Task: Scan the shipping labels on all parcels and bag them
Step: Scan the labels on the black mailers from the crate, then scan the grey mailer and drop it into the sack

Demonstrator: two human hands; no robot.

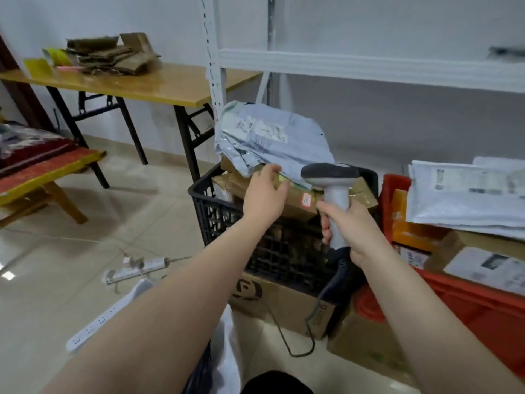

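My left hand (pixel 265 191) pinches the bottom edge of a soft, crinkly grey plastic mail bag (pixel 272 137) between thumb and curled fingers. The bag is lifted up over a black plastic crate (pixel 216 206) full of brown cardboard boxes (pixel 298 204). Its white label (pixel 261 132) faces me, but it is too blurry to read. My right hand (pixel 345 223) is wrapped tight round the handle of a grey scanner gun (pixel 331 177), just beside the bag. On my right, a red plastic bin (pixel 483 302) holds more boxes and white mail bags (pixel 466 194).
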